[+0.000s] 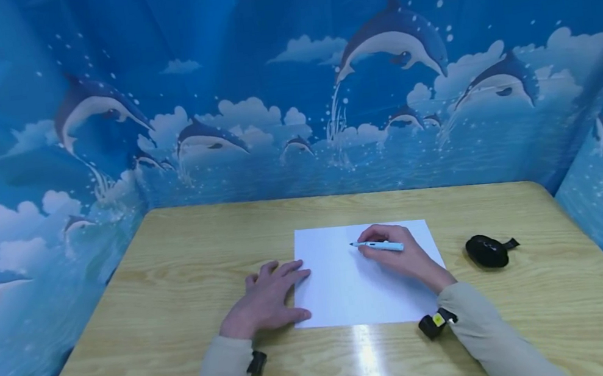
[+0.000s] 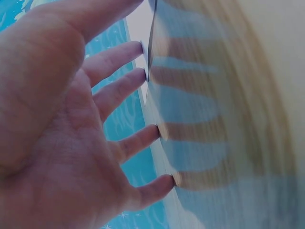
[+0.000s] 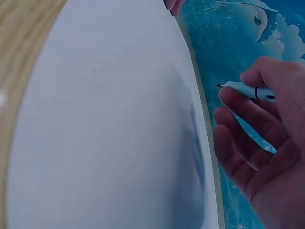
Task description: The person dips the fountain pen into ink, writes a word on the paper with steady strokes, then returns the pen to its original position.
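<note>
A blank white sheet of paper [image 1: 339, 288] lies on the wooden table. My left hand [image 1: 269, 298] is spread at its left edge, with thumb and forward fingertips on the paper. In the left wrist view the fingers [image 2: 116, 95] are straight and apart, their tips touching down on the surface. My right hand [image 1: 397, 257] pinches a light blue fountain pen [image 1: 387, 246] over the upper right part of the sheet. The right wrist view shows the pen's dark nib clear of the paper, and the other fingers [image 3: 233, 157] curled below the pen.
To the right of the paper a small black rounded case [image 1: 487, 252] with a strap sits on the table [image 1: 202, 241]. Blue curtains [image 1: 256, 174] printed with dolphins hang behind the table and at both sides. Each wrist wears a small black camera [image 1: 432, 325].
</note>
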Available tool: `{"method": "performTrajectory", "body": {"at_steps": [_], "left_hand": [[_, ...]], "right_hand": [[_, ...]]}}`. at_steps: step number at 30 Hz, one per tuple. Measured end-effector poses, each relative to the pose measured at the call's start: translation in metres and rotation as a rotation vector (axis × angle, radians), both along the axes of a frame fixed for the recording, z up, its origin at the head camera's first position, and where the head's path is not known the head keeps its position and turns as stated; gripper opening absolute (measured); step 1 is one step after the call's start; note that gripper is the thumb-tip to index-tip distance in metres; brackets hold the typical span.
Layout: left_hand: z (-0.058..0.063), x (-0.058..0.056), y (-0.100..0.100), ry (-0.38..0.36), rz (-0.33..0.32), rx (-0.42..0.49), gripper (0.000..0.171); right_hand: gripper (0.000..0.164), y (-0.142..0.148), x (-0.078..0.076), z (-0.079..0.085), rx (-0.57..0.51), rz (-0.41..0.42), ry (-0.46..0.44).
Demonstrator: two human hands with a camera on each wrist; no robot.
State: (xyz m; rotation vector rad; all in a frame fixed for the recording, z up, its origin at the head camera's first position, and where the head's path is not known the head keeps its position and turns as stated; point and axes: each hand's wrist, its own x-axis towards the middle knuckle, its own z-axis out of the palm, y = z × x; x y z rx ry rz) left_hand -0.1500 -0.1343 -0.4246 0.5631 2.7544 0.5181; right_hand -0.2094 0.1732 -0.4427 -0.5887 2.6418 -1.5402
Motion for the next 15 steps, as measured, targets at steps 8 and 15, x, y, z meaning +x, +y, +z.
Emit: {"method": "performTrajectory", "body": {"at_steps": [8,15], "left_hand": [[0.0,-0.001,0.0,-0.004,0.009,-0.007,0.072],[-0.001,-0.002,0.001,-0.019,0.022,-0.015,0.073]], "right_hand": [[0.016,-0.011,-0.007,-0.002,0.031,0.033,-0.013],[0.016,-0.021,-0.009,-0.003,0.029,0.048,-0.044]]}}
